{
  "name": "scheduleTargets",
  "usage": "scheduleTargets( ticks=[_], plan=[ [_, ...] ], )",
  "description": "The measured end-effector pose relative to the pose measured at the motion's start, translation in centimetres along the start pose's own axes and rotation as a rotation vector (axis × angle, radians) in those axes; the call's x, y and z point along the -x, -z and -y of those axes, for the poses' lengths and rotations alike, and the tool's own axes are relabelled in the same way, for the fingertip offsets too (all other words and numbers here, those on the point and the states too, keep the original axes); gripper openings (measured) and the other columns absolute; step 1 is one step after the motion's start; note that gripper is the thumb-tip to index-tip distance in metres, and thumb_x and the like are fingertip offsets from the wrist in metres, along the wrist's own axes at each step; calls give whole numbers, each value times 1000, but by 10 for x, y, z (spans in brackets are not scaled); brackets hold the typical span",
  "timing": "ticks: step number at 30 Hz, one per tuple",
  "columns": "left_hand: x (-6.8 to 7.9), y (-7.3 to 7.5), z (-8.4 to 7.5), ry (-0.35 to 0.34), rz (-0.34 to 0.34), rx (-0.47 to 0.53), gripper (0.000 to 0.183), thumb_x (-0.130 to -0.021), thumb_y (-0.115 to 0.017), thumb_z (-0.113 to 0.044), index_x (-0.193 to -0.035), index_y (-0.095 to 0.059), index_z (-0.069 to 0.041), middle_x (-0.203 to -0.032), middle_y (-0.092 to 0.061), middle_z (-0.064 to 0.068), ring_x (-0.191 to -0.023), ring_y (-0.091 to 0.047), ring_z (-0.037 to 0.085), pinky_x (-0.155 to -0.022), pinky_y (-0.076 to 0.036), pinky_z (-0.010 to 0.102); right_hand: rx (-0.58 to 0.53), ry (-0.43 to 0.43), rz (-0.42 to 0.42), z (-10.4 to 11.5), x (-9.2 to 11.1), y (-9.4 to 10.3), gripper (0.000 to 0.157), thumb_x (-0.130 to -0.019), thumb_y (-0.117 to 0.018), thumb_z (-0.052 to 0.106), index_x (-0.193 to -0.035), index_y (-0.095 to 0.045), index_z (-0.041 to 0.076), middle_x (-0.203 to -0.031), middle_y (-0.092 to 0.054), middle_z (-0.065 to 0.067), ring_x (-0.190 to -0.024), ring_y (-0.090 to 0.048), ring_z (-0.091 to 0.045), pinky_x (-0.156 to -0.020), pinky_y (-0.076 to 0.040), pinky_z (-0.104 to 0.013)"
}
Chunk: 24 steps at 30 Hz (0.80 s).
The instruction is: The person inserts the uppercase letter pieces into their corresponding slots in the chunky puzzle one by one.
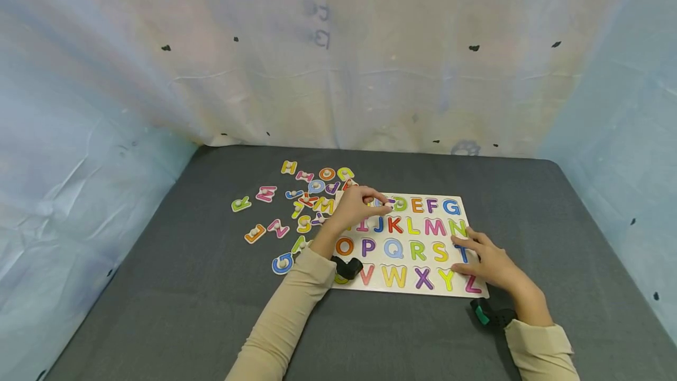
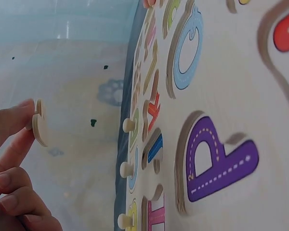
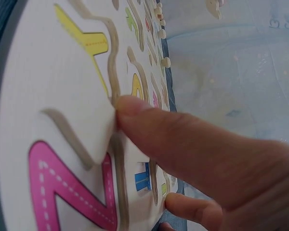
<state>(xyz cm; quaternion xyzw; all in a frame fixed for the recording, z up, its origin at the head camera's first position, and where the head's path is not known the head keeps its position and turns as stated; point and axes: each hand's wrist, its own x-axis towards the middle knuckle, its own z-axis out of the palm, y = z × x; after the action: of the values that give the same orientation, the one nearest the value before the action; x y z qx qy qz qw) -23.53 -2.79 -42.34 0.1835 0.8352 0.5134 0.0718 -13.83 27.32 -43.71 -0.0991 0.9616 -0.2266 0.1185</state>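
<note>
Left hand (image 1: 358,207) pinches wooden letter piece (image 2: 41,126), alphabet puzzle board (image 1: 406,237) below hand; left wrist view shows piece's pale wood side, head view barely. Right hand (image 1: 491,260), spread, touches board.

From the person's head we look forward and down, well back from the board (image 1: 459,287), taking in much of the surface (image 1: 174,287) and the sheet (image 1: 391,87) behind. At the left wrist we sit close, looking low across the board, which appears tipped sideways at picture right, the purple P (image 2: 221,174) large. At the right wrist we are also close, the board tipped up at picture left, the pink Z (image 3: 77,190) large. Head and left wrist share the P; head and right wrist, the Z.
</note>
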Motion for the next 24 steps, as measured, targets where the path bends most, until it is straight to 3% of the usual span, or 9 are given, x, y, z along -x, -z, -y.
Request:
scheduleTargets(
  ticks=[8, 19, 24],
  plan=[
    [-4, -6, -3, 26, -26, -9, 20, -83, -76, -29, -95, -76, -13, -63, -33, -1, -57, -27, 13, -59, -26, 25, 0, 4, 3, -3, -1, 0, 73, -80, -75, 36, -139, -49, 3, -147, -27, -36, -130, -30, -61, -96, -18, -81],
    [-21, -30, -8, 83, -37, 19, 20, -82, -76, -28, -94, -77, -12, -61, -33, -4, -65, -29, 13, -61, -25, 24, -25, 4, 9, -2, -1, 0, 73, -80, -75, 36, -139, -48, 2, -148, -26, -36, -132, -28, -60, -97, -15, -82],
    [-30, -43, -9, 148, -61, 35, 20, -81, -78, -32, -92, -78, -16, -84, -57, -4, -79, -42, 8, -70, -34, 22, -27, -2, 11, -1, 0, 0, 74, -80, -75, 37, -139, -48, 2, -149, -25, -36, -132, -28, -60, -97, -15, -82]
  ],
)
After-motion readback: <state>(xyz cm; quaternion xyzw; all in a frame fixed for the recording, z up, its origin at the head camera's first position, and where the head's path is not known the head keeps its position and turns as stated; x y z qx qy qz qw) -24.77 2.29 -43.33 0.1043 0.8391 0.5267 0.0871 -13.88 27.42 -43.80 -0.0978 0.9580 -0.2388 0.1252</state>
